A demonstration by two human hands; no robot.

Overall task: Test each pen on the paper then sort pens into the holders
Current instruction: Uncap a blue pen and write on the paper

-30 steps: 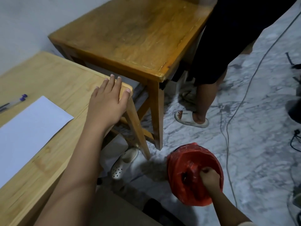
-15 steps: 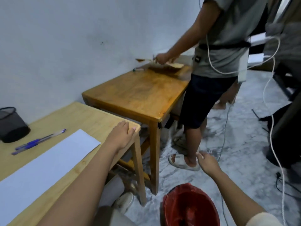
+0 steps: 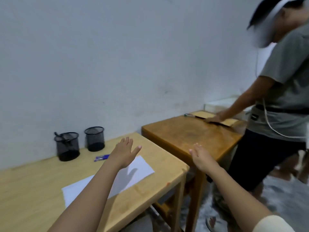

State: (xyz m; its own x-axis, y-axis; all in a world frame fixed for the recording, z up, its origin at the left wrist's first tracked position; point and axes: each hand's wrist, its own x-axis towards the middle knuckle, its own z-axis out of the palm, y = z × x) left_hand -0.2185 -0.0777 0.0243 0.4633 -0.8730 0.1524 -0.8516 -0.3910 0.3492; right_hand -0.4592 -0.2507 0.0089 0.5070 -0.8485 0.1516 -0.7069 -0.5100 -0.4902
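Note:
A white sheet of paper (image 3: 137,173) lies on the light wooden table (image 3: 33,190). Blue pens (image 3: 101,158) rest just behind it. Two black mesh holders stand by the wall: the left holder (image 3: 66,146) has a dark item in it, the right holder (image 3: 94,138) looks empty. My left hand (image 3: 123,154) hovers open above the paper's far end, casting a shadow on it. My right hand (image 3: 200,158) is open in the air past the table's right edge, holding nothing.
A darker wooden table (image 3: 189,136) stands to the right, close to mine. Another person (image 3: 280,104) stands beside it with a hand on a flat board (image 3: 215,118). The marble floor (image 3: 284,198) lies at lower right.
My view has swung up from the floor to the tables. My right hand let go of the red bin and rose. My left hand lifted off the table corner.

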